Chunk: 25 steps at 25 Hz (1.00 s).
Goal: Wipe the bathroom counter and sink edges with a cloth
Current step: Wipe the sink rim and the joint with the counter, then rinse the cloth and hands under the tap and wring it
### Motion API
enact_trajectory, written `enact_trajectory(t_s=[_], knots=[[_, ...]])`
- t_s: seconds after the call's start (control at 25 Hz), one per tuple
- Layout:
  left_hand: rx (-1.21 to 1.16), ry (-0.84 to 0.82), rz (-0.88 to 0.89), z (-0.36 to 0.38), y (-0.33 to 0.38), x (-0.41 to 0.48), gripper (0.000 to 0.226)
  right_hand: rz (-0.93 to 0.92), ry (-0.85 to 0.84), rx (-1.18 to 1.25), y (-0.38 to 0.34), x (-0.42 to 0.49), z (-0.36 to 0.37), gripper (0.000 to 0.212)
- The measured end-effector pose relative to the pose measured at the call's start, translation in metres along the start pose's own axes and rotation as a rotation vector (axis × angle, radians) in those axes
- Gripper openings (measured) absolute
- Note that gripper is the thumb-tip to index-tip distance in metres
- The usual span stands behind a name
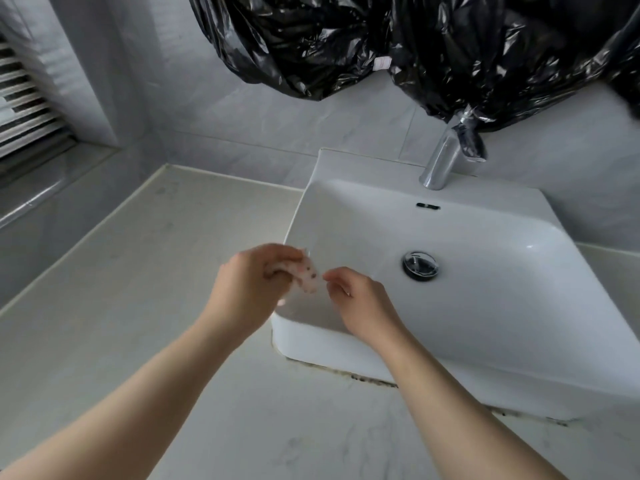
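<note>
The left hand (252, 271) grips a bunched, spotted pink cloth (308, 280) above the sink's (298, 216) left rim. Just right of it, the right hand (356, 299) curls its fingers toward the cloth's edge; whether they pinch it I cannot tell. The bench (138, 306) lies under both forearms

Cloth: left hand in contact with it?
Touching. In the head view the left hand grips the bunched cloth, fingers curled round it.
</note>
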State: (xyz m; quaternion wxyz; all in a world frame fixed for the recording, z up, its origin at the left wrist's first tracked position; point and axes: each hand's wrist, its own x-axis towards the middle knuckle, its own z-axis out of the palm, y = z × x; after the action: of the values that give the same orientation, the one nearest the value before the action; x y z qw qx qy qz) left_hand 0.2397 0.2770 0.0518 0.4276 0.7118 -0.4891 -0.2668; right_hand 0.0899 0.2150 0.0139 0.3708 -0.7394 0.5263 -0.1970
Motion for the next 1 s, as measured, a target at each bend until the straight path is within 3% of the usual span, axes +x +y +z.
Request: enact_trajectory(t_s=[0.24, 0.4, 0.52, 0.64, 0.76, 0.88, 1.0], knots=[[-0.081, -0.108, 0.002, 0.068, 0.052, 0.052, 0.011, -0.020, 0.139, 0.122, 0.024, -0.009, -0.066, 0.023], [0.033, -0.158, -0.085, 0.118, 0.086, 0.078, 0.030, 0.002, 0.328, 0.137, 0.050, -0.002, -0.125, 0.019], [-0.202, -0.402, -0.284, 0.141, 0.110, 0.092, 0.042, -0.004, 0.459, 0.167, 0.053, 0.022, -0.164, 0.019], [-0.519, -0.695, -0.469, 0.153, 0.124, 0.107, 0.038, -0.080, 0.604, 0.132, 0.042, 0.059, -0.196, 0.020], [-0.604, -0.751, -0.513, 0.168, 0.121, 0.135, 0.034, -0.174, 0.658, 0.117, 0.025, 0.102, -0.214, 0.027], [-0.643, -0.761, -0.511, 0.178, 0.116, 0.164, 0.042, -0.229, 0.644, -0.057, 0.019, 0.136, -0.216, 0.031], [-0.580, -0.769, -0.429, 0.186, 0.115, 0.178, 0.027, -0.308, 0.714, -0.229, 0.029, 0.150, -0.222, 0.028]])
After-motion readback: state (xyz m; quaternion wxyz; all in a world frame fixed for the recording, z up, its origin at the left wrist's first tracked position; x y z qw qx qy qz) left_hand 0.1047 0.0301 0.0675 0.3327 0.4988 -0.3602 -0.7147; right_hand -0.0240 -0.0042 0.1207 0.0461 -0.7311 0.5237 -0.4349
